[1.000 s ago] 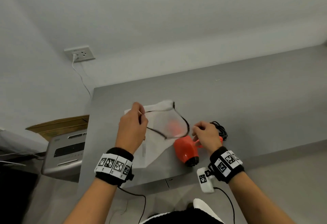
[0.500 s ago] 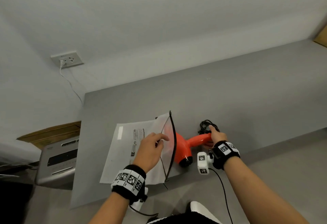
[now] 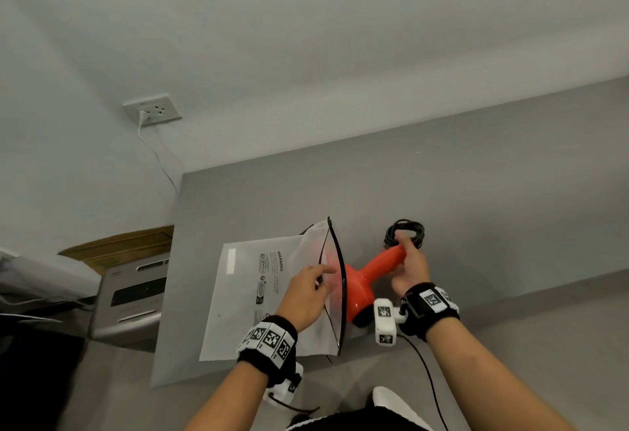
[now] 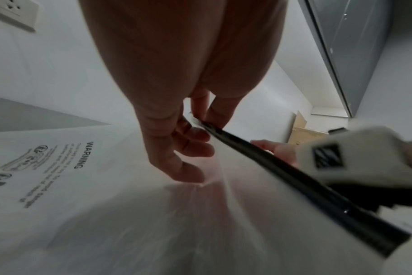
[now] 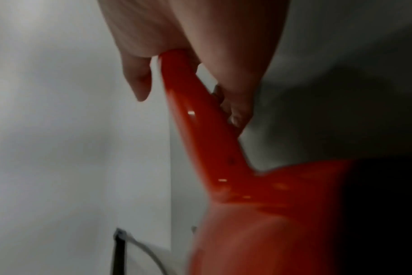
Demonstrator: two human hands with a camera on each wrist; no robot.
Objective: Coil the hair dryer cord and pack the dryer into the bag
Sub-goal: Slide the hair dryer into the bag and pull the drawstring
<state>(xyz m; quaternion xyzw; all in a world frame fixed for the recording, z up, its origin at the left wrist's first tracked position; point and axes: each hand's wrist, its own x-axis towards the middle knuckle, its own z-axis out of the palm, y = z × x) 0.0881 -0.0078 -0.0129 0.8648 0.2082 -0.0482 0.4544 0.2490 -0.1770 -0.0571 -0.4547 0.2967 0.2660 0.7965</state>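
Observation:
A frosted white bag [image 3: 245, 294] with a black zip rim and WARNING print lies on the grey table [image 3: 476, 192]. My left hand [image 3: 306, 294] pinches the upper black rim [image 4: 223, 134] and holds the mouth open. The red hair dryer [image 3: 360, 280] has its barrel at the bag's mouth, showing red through the plastic. My right hand [image 3: 408, 263] grips the dryer's handle [image 5: 195, 111]. The coiled black cord [image 3: 405, 231] hangs at the handle's end, just beyond my right fingers.
A wall socket [image 3: 151, 112] with a white cable plugged in sits on the wall at left. A grey appliance [image 3: 132, 297] and a cardboard box [image 3: 119, 246] stand left of the table. The table's front edge runs right under the bag.
The bag went from held up to lying flat with its mouth held open. My right hand shifted along the handle toward the cord and the dryer's barrel has moved into the mouth.

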